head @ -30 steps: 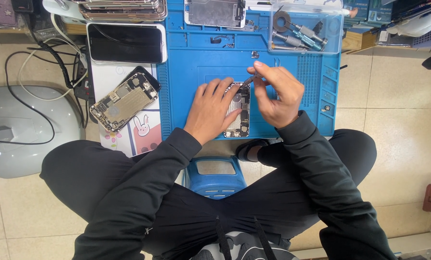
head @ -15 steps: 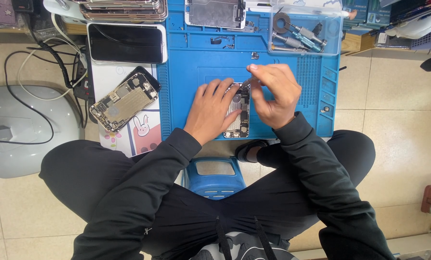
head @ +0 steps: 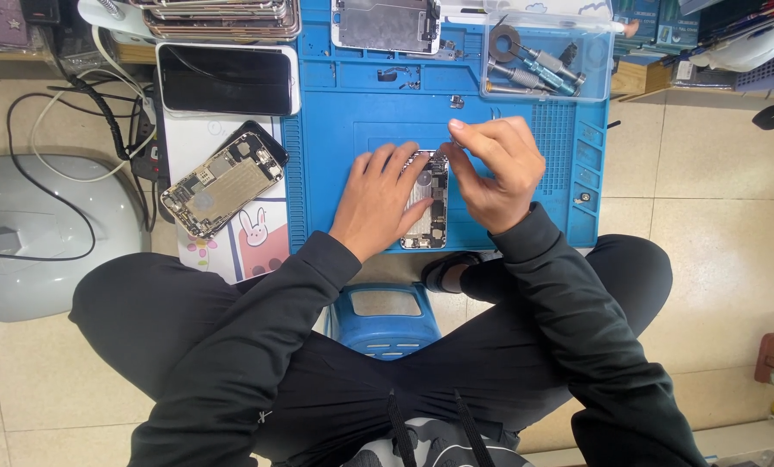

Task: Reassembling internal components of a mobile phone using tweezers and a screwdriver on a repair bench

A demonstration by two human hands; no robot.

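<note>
A blue stool (head: 382, 316) stands nearest, between the person's knees. Beyond it, at the near edge of the blue work mat (head: 335, 121), an opened phone (head: 427, 203) lies with its insides up. The left hand (head: 378, 201) presses flat on it, fingers spread and released. The right hand (head: 499, 169) pinches its fingers at the phone's top end; what they grip is too small to tell. At the mat's far right corner a clear plastic tray (head: 598, 73) holds screwdrivers (head: 542, 67) and a ring-shaped part (head: 503, 41).
</note>
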